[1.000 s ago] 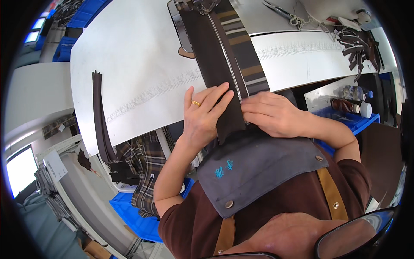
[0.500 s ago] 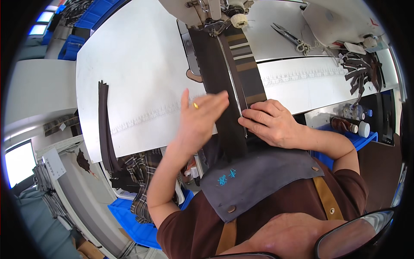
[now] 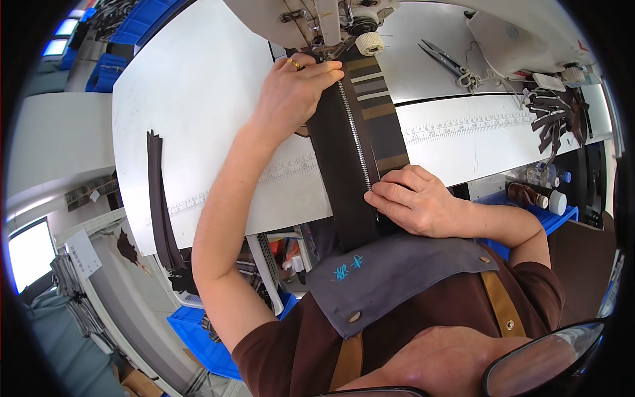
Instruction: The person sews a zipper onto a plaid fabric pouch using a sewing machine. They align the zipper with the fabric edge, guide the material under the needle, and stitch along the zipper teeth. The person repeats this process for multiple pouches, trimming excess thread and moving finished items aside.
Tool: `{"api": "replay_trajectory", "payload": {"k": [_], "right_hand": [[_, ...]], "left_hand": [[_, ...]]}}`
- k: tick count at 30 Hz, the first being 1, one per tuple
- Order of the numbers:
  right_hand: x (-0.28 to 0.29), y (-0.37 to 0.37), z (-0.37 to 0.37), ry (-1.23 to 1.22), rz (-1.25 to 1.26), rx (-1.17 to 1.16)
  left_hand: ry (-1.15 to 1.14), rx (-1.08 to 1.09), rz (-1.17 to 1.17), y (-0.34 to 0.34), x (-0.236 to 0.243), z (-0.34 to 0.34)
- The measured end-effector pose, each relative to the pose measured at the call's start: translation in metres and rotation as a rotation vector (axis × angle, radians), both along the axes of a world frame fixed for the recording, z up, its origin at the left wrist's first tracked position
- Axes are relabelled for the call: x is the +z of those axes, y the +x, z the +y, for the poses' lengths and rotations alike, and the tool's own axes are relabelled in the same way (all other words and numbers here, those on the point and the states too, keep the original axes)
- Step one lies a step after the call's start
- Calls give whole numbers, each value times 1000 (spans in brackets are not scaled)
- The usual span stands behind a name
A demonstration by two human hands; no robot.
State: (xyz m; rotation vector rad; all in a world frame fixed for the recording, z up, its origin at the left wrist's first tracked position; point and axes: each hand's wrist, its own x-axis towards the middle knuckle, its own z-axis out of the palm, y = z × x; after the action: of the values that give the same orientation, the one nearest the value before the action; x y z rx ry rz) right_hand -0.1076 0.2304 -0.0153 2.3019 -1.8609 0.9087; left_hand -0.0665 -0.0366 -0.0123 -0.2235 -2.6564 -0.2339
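A metal-toothed zipper (image 3: 356, 135) on dark tape runs lengthwise over a long dark brown fabric strip (image 3: 337, 172), its far end under the sewing machine's needle area (image 3: 324, 53). My left hand (image 3: 291, 96), a ring on one finger, bends its fingers together over the zipper's far end, close to the presser foot; its thumb is hidden. Lower down, my right hand (image 3: 417, 202) pinches the zipper's near end and the fabric edge between thumb and fingers. Striped fabric (image 3: 377, 99) in brown, grey and black lies beneath, to the right.
Scissors (image 3: 450, 65) lie right of the machine head. Dark fabric scraps (image 3: 555, 116) hang at the table's right end, above bottles (image 3: 536, 195) in a blue tray. Dark strips (image 3: 157, 198) drape over the left edge of the white table (image 3: 198, 119), which carries ruler markings.
My left hand has moved forward along the zipper, from mid-length up to the presser foot, and its fingers have come down. My right hand stays at the near end, shifting slightly toward me.
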Motion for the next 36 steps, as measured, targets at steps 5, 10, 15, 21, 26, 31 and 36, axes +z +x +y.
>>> {"api": "replay_trajectory", "payload": {"k": [5,10,15,21,26,31,36], "right_hand": [[-1,1,0,4,-4,-4],[-8,3,5,4,-28,-31],[-6,-1,8,39,33,-6],[-6,-3,2,8,-11,-4],[-3,-6,-2,31,-26,-3],[2,-15,-12,65,-46,16],[4,-19,-14,96,-60,48]], "left_hand": [[-83,-11,-36,1,2,0],[-20,123,-61,20,-3,27],[38,173,-106,31,-4,32],[17,169,-9,29,-16,31],[109,249,-45,43,-10,36],[41,267,-57,38,-4,30],[106,276,-90,42,-10,30]]}}
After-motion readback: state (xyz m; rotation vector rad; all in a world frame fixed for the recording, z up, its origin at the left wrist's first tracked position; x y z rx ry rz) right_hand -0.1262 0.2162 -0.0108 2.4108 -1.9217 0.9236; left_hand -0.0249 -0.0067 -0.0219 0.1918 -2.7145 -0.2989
